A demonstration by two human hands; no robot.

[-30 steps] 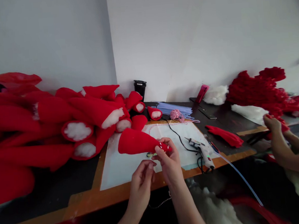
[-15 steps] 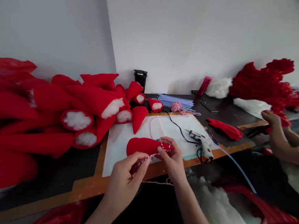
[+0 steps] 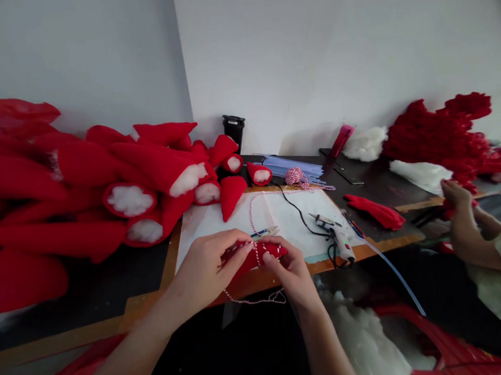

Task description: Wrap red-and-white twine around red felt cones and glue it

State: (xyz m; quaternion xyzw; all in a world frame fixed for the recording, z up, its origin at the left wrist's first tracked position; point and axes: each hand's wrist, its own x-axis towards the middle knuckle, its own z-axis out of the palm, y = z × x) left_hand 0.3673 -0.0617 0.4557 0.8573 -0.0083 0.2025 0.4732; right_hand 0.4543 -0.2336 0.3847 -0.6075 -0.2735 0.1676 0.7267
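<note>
My right hand (image 3: 289,268) is closed around the narrow end of a red felt cone (image 3: 250,261), which has red-and-white twisted cord (image 3: 257,255) wound across it. Thumb and fingers of my left hand (image 3: 215,265) pinch the cord at the cone's upper side, and the hand covers much of the cone. A loose length of the cord hangs below the hands at the table's front edge. Another stretch curves over the white sheet (image 3: 296,218) to a ball of cord (image 3: 295,177). Just behind my hands lies a pen (image 3: 263,232).
Stuffed red cones (image 3: 144,161) are heaped at left. A glue gun (image 3: 339,238) with a black cable, a red glove-like piece (image 3: 378,211) and blue-white sticks (image 3: 292,168) lie on the table. At far right are another person's hands (image 3: 459,200) near red material (image 3: 433,138).
My left hand has moved up and forward over the cone, carrying the cord across it. The cone has shifted and turned, its wide end now hidden. The pen shows more.
</note>
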